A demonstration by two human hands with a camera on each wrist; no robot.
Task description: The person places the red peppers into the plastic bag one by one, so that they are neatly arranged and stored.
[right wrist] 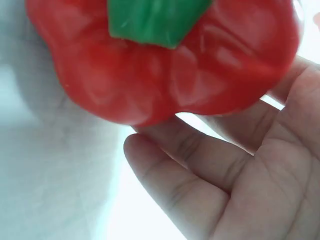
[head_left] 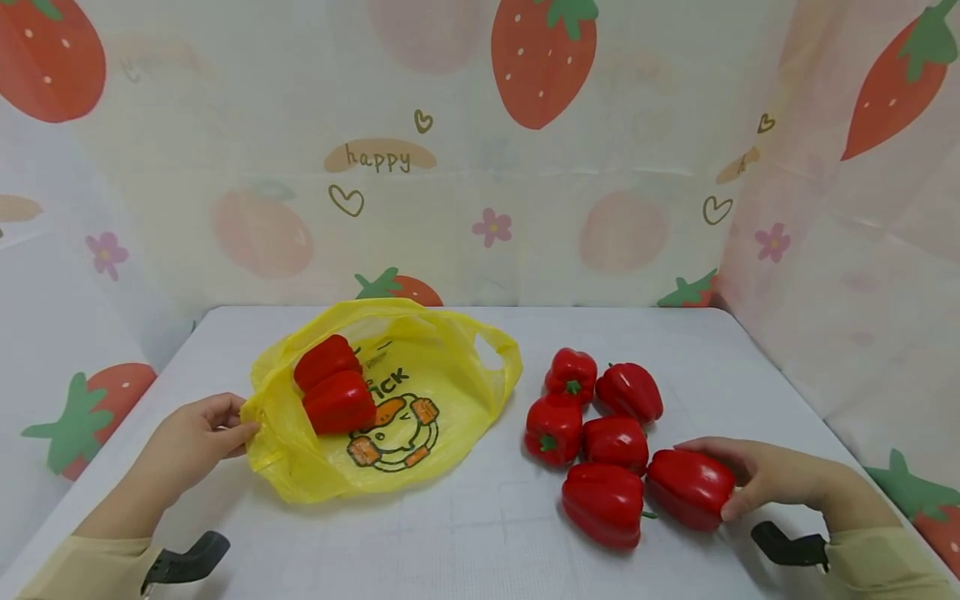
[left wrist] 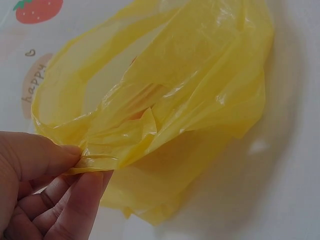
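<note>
Yellow bag (head_left: 457,417) lies at left, its edge pinched by the left hand (head_left: 197,435); the right hand (head_left: 776,473) clasps the rightmost red pepper (head_left: 688,488), near right; an even grip on its sides and a spread bag should work best.

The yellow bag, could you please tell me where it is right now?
In the head view, the yellow bag lies left of centre on the white table, between the left hand pinching it and six red peppers.
</note>
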